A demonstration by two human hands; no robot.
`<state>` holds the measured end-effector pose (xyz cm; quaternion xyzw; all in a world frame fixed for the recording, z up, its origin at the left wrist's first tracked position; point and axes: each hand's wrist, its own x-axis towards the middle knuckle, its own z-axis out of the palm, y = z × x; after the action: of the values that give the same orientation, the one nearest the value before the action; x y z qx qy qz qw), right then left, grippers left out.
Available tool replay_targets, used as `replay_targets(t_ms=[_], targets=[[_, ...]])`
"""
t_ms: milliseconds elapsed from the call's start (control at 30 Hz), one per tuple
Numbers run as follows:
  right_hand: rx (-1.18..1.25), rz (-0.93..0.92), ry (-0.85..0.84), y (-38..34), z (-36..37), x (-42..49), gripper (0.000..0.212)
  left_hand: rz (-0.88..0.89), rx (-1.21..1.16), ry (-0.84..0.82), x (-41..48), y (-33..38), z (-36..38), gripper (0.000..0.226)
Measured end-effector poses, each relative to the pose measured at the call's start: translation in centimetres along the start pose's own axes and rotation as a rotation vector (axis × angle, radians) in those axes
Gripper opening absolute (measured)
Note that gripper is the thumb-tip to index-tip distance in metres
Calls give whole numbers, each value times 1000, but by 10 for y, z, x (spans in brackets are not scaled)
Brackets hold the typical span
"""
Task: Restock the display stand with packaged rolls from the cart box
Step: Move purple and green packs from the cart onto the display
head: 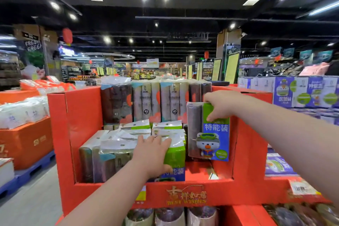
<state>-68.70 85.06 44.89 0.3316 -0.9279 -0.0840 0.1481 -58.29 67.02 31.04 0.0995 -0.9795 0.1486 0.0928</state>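
Supermarket floor, dark ceiling with spotlights; red cardboard display stand (247,152) fills mid-frame. Cart box not in view.

Your right hand (222,106) pinches the new roll pack (216,134) by its top edge, so it hangs upright at centre right, label facing you, above the bare slot (201,170) at the stand's right end. Likely reason: a top grip lets it drop straight in.

Your left hand (152,154) grips the front-row pack (176,154) at lower centre, fingers over its top, thumb on its face. This probably steadies the row so the slot stays clear. Taller packs (146,102) stand behind.
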Motion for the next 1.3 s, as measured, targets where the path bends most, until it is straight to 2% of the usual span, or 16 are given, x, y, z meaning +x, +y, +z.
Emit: replay_targets(t_ms=[67, 300, 400, 467, 567, 700, 833, 967, 1200, 1300], targets=[[-86, 34, -10, -4, 19, 12, 56, -4, 3, 38, 0, 1, 2, 88], [-118, 34, -78, -7, 87, 59, 50, 1, -7, 67, 1, 0, 5, 86], [-204, 23, -23, -11, 114, 72, 54, -1, -17, 71, 4, 0, 7, 87], [-130, 57, 33, -15, 129, 76, 55, -1, -18, 58, 5, 0, 8, 86], [40, 117, 31, -15, 129, 82, 54, 1, -22, 63, 5, 1, 8, 85], [53, 91, -57, -7, 117, 89, 36, 5, -24, 70, 4, 1, 9, 85], [16, 151, 6, -13, 117, 86, 31, 8, -34, 69, 4, 2, 8, 85], [-47, 166, 11, -23, 120, 82, 36, 8, -34, 61, 4, 2, 7, 85], [-24, 159, -12, -20, 119, 69, 34, 8, -29, 45, 4, 2, 6, 87], [-58, 90, -75, -19, 121, 64, 34, 4, -32, 36, 3, 3, 5, 87]])
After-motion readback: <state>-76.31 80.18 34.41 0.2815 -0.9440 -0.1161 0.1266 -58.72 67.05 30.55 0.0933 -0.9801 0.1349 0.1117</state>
